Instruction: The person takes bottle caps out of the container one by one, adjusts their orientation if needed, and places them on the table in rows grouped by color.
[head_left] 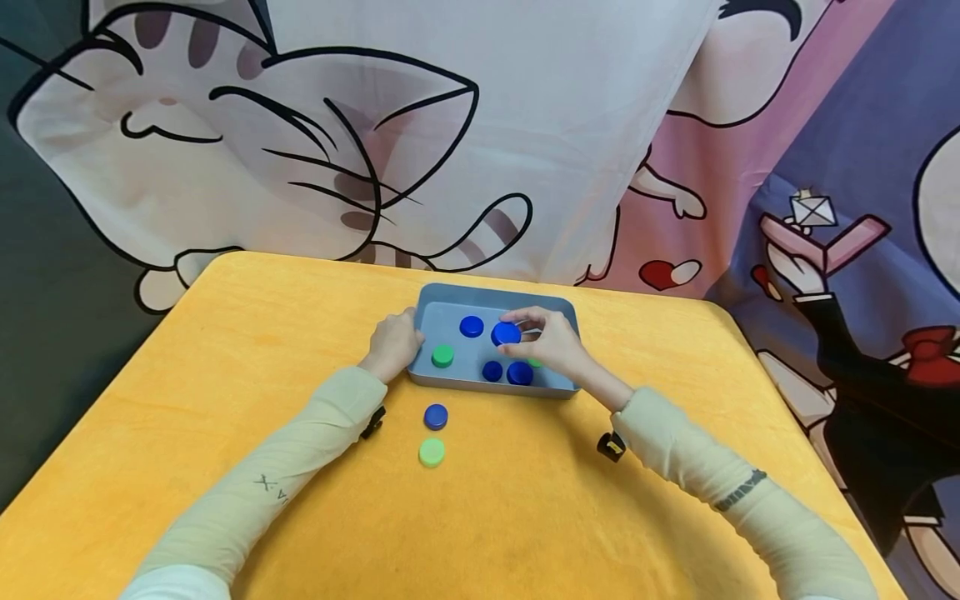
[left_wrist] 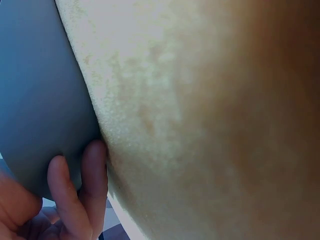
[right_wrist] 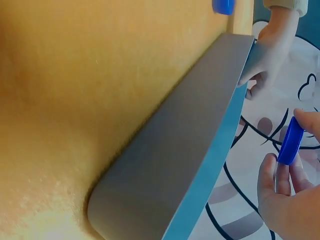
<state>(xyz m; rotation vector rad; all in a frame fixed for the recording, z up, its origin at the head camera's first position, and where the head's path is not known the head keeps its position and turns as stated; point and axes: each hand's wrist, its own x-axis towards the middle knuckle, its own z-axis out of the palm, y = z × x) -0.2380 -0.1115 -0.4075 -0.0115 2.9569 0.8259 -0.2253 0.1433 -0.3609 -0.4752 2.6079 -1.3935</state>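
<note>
A shallow grey-blue tray (head_left: 495, 387) stands on the table, holding several blue and green plastic caps. My left hand (head_left: 393, 343) grips the tray's left end; in the left wrist view its fingers (left_wrist: 94, 167) lie against the outer wall. Over the tray, my right hand (head_left: 551, 340) pinches a blue cap (head_left: 506, 333) between thumb and fingers. The right wrist view shows that cap (right_wrist: 291, 141) tilted on edge, above the rim. Inside the tray are a blue cap (head_left: 471, 326), a green cap (head_left: 442, 356) and two more blue ones; another green cap is partly hidden under my right hand.
In front of the tray, a blue cap (head_left: 436, 417) and a light green cap (head_left: 431, 452) lie on the yellow table (head_left: 525, 517). A cloth with cartoon figures (head_left: 585, 150) hangs right behind the table's far edge.
</note>
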